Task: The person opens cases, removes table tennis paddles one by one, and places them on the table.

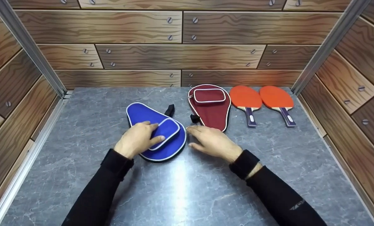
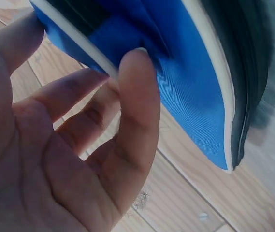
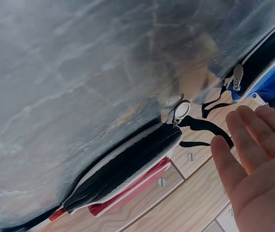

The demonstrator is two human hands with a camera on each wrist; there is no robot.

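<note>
A blue table tennis paddle case (image 1: 171,150) with white piping lies slantwise on the grey table, its wide end toward the near right. My left hand (image 1: 138,138) rests on it, thumb and fingers over the small front pocket (image 1: 169,128); in the left wrist view bent fingers (image 2: 138,92) touch the blue cloth. Just right of the case's rounded edge, my right hand (image 1: 213,141) hovers palm down, its loosely extended fingers holding nothing. In the right wrist view, metal zipper pulls (image 3: 238,77) of the blue case show close to these fingertips.
A dark red paddle case (image 1: 210,110) lies beyond my right hand, with a black strap (image 1: 194,118) at its left. To its right are two orange-faced paddles (image 1: 246,97) (image 1: 277,97), handles toward me. Another black strap (image 1: 170,110) sticks out behind the blue case. Wood-patterned walls (image 1: 180,56) enclose the table.
</note>
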